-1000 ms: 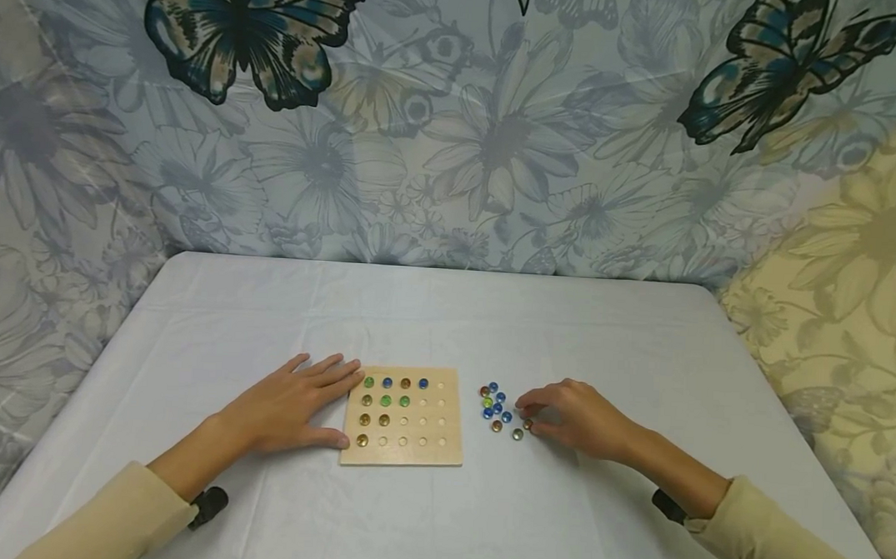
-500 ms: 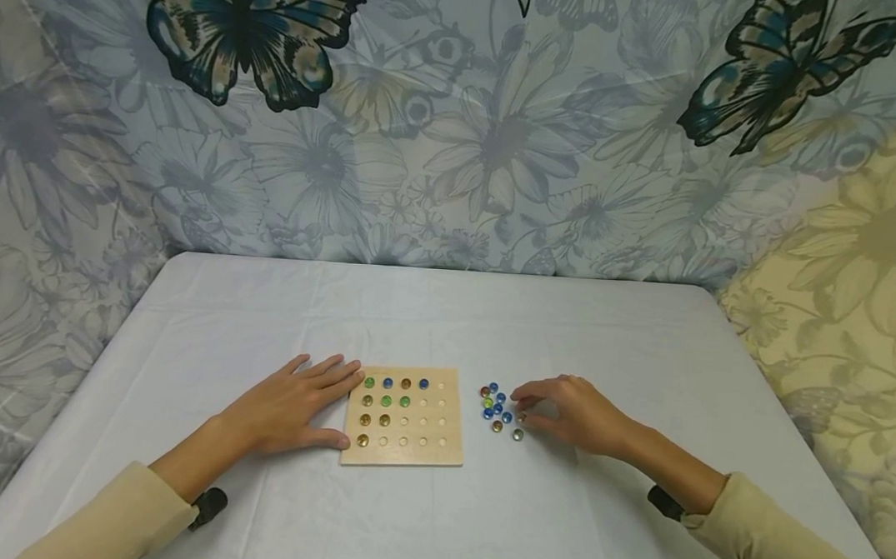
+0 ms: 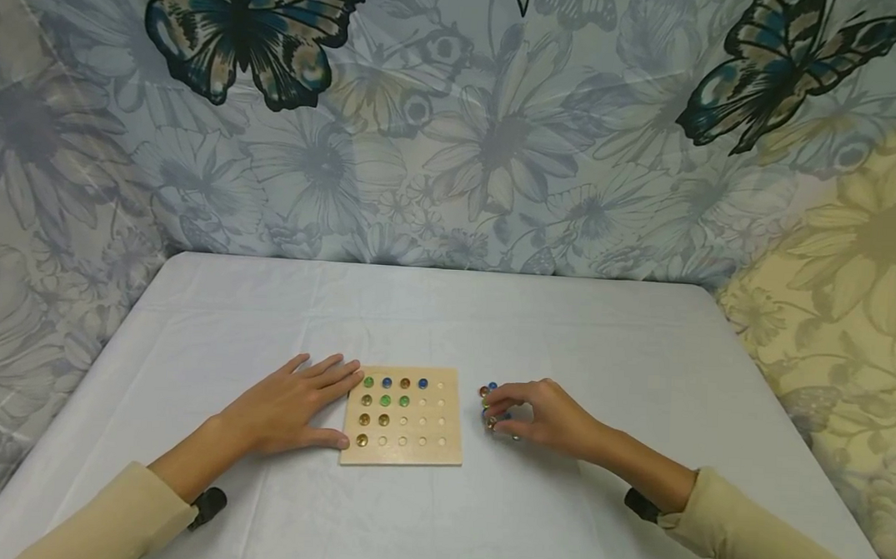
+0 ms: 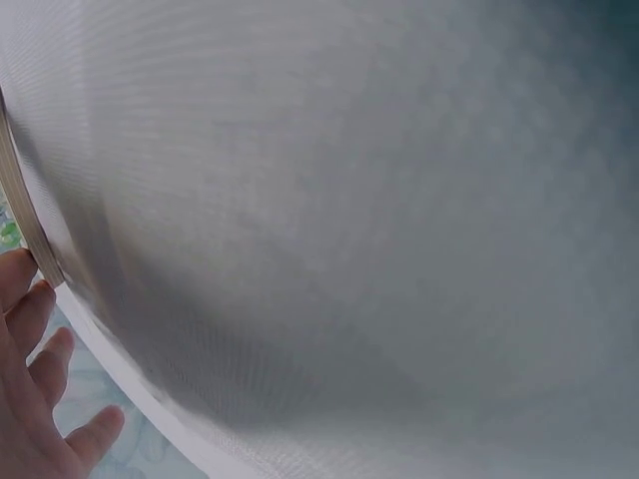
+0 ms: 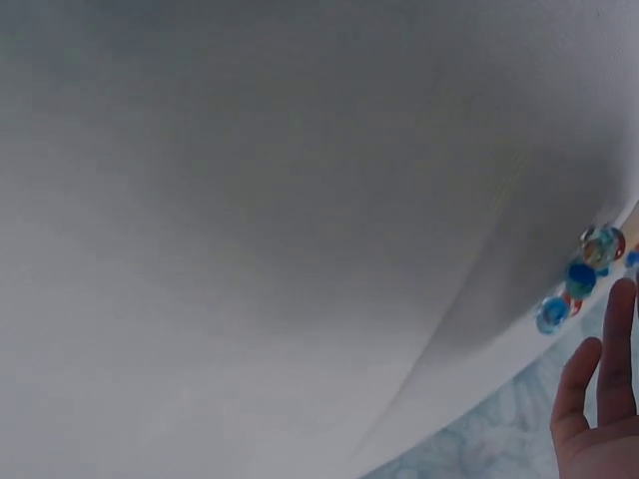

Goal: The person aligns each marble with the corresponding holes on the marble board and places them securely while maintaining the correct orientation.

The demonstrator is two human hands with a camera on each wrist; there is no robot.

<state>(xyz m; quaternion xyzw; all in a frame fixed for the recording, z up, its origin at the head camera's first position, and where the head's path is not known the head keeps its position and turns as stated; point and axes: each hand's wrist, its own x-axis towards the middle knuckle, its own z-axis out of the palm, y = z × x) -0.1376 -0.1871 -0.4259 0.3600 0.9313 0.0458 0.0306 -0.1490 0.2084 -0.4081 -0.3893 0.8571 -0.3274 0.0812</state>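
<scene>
My left hand (image 3: 292, 402) lies flat at the left edge of a light wooden board (image 3: 440, 458), fingers spread, with fingertips and thumb on that edge. The board has rows of round hollows; several on its left and top hold glass marbles, among them a green marble (image 3: 386, 401) and a blue marble (image 3: 423, 384). To the right of the board, my right hand (image 3: 550, 417) pinches a brownish marble (image 3: 491, 423) between thumb and fingertips. It hovers over the loose marbles (image 5: 580, 279) and hides part of the cluster in the head view.
A white cloth covers the table (image 3: 431, 312), and a floral fabric wall (image 3: 454, 146) with butterflies rises along its back edge. Dark wrist straps (image 3: 209, 507) show near both sleeves. The left wrist view is mostly white cloth.
My right hand has picked a brownish marble off the table and moved left with it, over the loose marbles toward the board. The left hand and board have stayed put.
</scene>
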